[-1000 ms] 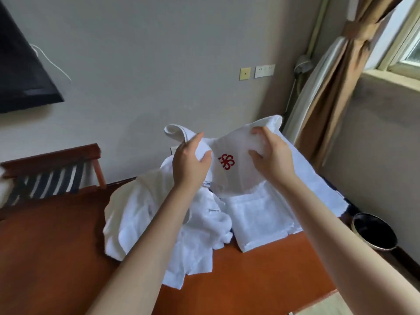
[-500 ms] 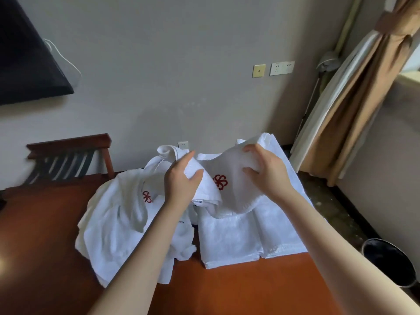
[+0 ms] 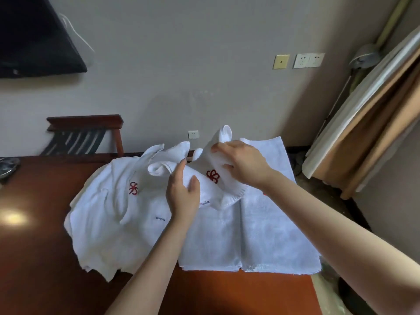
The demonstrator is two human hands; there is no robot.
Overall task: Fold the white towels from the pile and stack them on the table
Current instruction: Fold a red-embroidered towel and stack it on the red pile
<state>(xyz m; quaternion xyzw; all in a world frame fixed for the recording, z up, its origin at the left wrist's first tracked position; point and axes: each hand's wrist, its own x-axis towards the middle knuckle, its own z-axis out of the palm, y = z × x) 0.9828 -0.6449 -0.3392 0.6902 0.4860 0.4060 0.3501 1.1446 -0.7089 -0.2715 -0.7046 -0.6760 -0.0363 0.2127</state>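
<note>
Moved: held towel (image 3: 218, 194) lower than a second ago, hands drawn closer together.
Pile (image 3: 106, 214): crumpled white towels on the left half of the table (image 3: 34, 258), toward its far edge.
Left hand (image 3: 181, 198): fingers (image 3: 178, 171) and thumb pinching a rolled hem of the held towel.
Held towel: bunched, raised above the line where pile meets spread towel, red emblem (image 3: 213, 176) facing up.
Right hand (image 3: 246, 165): fingers (image 3: 221, 147) curled round the towel's upper fold.
Spread towel (image 3: 268, 235): flat along the table's right edge, reaching the near-right corner.
Handling: likely light, limp, grippy terry, no shape of its own.
Hold: best at two corners of one hem, to shake it flat.
</note>
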